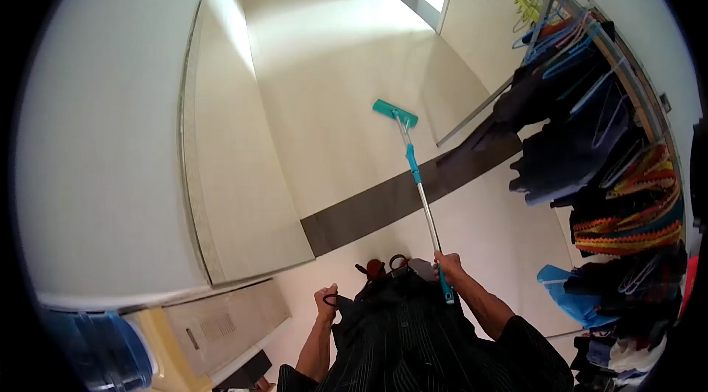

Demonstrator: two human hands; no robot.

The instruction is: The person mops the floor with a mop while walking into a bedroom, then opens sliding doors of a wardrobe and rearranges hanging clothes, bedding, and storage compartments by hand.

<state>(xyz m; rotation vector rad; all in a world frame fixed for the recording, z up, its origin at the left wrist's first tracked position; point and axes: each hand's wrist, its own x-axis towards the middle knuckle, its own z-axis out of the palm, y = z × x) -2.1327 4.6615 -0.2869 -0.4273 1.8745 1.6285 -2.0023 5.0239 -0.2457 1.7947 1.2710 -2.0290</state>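
Observation:
A mop with a teal head [395, 112] and a silver and blue pole [425, 204] reaches forward over the pale floor. Its head lies past the dark floor strip. Near the teal end of the pole, my right hand [450, 268] is wrapped round it. My left hand [325, 302] is closed at my left side, beside a black loop [341, 300] at the edge of my dark striped clothing; the loop passes into its fingers.
On the right, a metal rack [627, 60] bears many clothes on hangers, with a blue bag [564, 292] below. A dark strip [369, 213] crosses the floor. At lower left are a blue water bottle [99, 351] and a cream cabinet [221, 322]. Doorways open ahead.

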